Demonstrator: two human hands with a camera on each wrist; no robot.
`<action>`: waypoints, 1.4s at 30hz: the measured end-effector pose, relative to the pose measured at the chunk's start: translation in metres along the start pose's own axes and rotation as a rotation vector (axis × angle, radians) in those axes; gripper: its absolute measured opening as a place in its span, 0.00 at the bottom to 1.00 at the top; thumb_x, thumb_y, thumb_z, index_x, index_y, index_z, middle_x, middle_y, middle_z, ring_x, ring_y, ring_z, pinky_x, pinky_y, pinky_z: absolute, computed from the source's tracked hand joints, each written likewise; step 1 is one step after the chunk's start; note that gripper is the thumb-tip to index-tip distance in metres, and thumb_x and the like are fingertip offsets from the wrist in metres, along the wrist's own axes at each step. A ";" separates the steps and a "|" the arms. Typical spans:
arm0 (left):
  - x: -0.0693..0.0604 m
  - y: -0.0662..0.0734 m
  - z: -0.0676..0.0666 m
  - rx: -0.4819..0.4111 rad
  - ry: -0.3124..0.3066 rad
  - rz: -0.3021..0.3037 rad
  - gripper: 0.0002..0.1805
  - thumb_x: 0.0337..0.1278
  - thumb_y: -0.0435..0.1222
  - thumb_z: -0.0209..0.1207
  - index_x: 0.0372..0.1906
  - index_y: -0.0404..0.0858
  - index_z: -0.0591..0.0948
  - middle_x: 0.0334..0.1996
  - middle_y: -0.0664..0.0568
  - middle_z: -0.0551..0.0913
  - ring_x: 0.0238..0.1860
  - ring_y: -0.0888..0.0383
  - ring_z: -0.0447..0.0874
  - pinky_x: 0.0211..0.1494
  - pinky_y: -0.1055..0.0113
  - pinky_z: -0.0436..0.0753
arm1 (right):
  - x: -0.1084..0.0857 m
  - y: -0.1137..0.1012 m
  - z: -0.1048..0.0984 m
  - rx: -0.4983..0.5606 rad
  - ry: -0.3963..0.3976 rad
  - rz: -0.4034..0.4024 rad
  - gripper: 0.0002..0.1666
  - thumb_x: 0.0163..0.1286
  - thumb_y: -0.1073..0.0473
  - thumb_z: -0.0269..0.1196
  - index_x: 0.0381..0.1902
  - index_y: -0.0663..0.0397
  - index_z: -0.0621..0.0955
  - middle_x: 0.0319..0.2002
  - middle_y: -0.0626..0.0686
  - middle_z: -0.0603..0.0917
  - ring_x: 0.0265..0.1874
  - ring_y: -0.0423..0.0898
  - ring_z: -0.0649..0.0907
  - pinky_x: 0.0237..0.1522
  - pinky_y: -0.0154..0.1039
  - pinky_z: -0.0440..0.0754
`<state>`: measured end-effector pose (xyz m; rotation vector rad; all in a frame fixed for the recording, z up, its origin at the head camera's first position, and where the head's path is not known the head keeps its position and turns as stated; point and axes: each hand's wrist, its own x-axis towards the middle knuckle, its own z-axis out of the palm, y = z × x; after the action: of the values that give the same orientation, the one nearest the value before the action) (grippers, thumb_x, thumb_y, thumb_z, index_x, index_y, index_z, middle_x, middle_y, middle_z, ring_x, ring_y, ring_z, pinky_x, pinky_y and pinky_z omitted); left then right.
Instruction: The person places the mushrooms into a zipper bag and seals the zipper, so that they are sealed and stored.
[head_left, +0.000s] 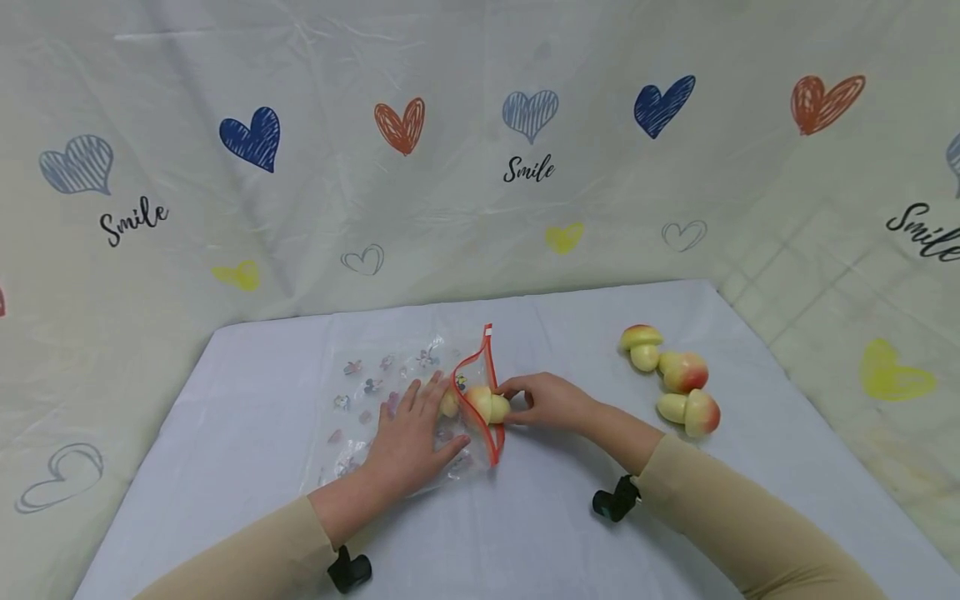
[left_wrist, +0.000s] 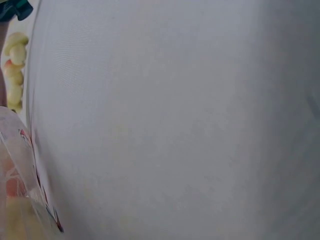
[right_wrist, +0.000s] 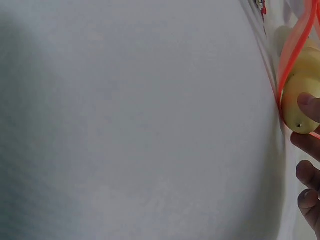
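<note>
A clear zip bag (head_left: 360, 408) with printed cartoon figures and a red zip edge lies on the table, its mouth gaping to the right. My left hand (head_left: 408, 437) rests on top of the bag with fingers spread. At the mouth, my right hand (head_left: 551, 402) pinches the stem end of a yellow toy mushroom (head_left: 486, 404), whose cap is inside the red edge. The right wrist view shows the thumb on this mushroom (right_wrist: 297, 102) and a finger just below. Another yellow piece (head_left: 448, 404) is inside the bag, partly hidden by my left fingers.
Toward the right of the white-covered table (head_left: 555, 517) lie three more toy mushrooms: one at the back (head_left: 642, 346), a red-tipped one (head_left: 684, 372) touching it, and one in front (head_left: 690, 412). A heart-printed cloth (head_left: 457, 183) hangs behind the table.
</note>
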<state>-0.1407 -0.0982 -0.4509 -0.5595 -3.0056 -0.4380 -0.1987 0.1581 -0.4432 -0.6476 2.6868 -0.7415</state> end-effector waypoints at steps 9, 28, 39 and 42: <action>0.001 -0.001 0.001 0.009 -0.012 -0.009 0.52 0.56 0.65 0.59 0.80 0.51 0.50 0.79 0.55 0.52 0.77 0.44 0.49 0.69 0.30 0.54 | 0.000 0.000 0.001 -0.024 0.030 -0.046 0.26 0.61 0.48 0.72 0.58 0.40 0.83 0.42 0.41 0.85 0.28 0.39 0.76 0.29 0.34 0.77; 0.002 -0.002 0.000 0.072 0.052 0.047 0.51 0.57 0.67 0.56 0.79 0.48 0.54 0.76 0.52 0.60 0.77 0.42 0.48 0.73 0.36 0.49 | 0.015 -0.017 0.007 -0.011 0.040 -0.121 0.26 0.62 0.50 0.72 0.59 0.41 0.83 0.32 0.37 0.80 0.30 0.39 0.76 0.32 0.33 0.77; 0.003 -0.003 0.000 0.069 0.050 0.053 0.51 0.57 0.67 0.57 0.79 0.48 0.54 0.74 0.47 0.62 0.77 0.42 0.49 0.75 0.40 0.47 | 0.023 -0.026 0.013 0.024 0.025 -0.138 0.24 0.66 0.57 0.68 0.61 0.43 0.81 0.35 0.39 0.82 0.30 0.37 0.78 0.34 0.33 0.79; 0.003 -0.003 0.000 0.075 0.065 0.061 0.50 0.57 0.66 0.57 0.78 0.47 0.56 0.75 0.49 0.62 0.77 0.42 0.50 0.75 0.39 0.48 | 0.023 -0.026 0.013 0.025 0.031 -0.136 0.24 0.66 0.58 0.68 0.60 0.44 0.81 0.36 0.39 0.83 0.30 0.37 0.78 0.34 0.33 0.79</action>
<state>-0.1448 -0.1001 -0.4515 -0.6163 -2.9203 -0.3315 -0.2044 0.1214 -0.4437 -0.8260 2.6773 -0.8250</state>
